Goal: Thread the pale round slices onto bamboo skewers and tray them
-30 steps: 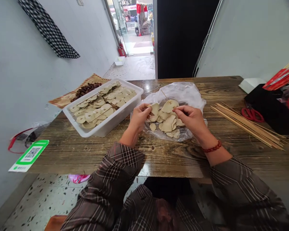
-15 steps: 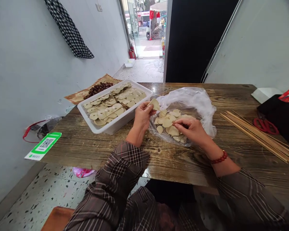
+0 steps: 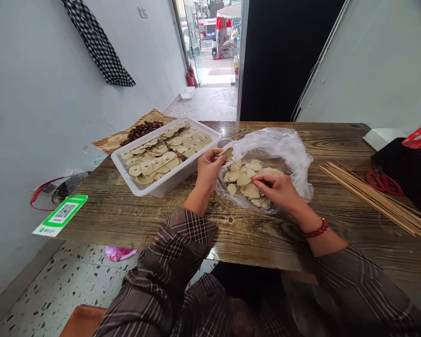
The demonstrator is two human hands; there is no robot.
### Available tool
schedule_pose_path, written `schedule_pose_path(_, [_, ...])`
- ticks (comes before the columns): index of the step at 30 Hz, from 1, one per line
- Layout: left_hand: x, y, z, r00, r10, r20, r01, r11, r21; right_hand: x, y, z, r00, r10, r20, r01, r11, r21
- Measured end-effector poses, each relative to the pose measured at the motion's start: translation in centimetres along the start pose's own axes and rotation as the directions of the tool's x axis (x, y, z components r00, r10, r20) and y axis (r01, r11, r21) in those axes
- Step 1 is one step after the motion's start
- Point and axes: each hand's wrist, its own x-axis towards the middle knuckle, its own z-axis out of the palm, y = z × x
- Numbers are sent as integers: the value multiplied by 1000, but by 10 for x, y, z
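Note:
My left hand (image 3: 208, 169) pinches a pale, round, thin slice (image 3: 227, 153) between thumb and fingers, above the left side of an open clear plastic bag (image 3: 284, 145). My right hand (image 3: 276, 187) is closed in a pinch on a thin wooden skewer (image 3: 237, 164), whose far end points toward the slice. Whether the tip has pierced the slice is too small to tell. Loose pale slices (image 3: 246, 177) lie in the bag under both hands. Left of them, a white plastic tray (image 3: 164, 186) holds many similar slices threaded on sticks.
A bundle of wooden skewers (image 3: 372, 199) lies at the right, beside red-handled scissors (image 3: 384, 182) and a black bag (image 3: 403, 168). Behind the tray, dark brown pieces (image 3: 143, 131) rest on patterned paper. A green QR card (image 3: 61, 215) sticks out at the table's left edge.
The slice in my left hand has tilted flatter, and the skewer between my hands shows more clearly. My right hand stays nearly in place; the whole view has shifted slightly.

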Motion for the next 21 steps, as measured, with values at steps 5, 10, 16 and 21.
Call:
schedule_pose_path(5, [-3,-1,4,999,-20,43,20,1000,11,1,0,0,999,-33,-35,32,999,-13])
schedule_pose_path(10, [-1,-1,0,985,-173,-5,171,976,-137,0,0,0,997,-66,-43,65,998,-8])
schedule_pose_path(16, [-1,2,-1,955,-293,35,293,929,-224,0,-1,1,994,-92,-60,92,996,-8])
schedule_pose_path(21, [-4,1,1,947,-311,83,321,926,-197,0,-1,2,994,-90,-65,89,996,-12])
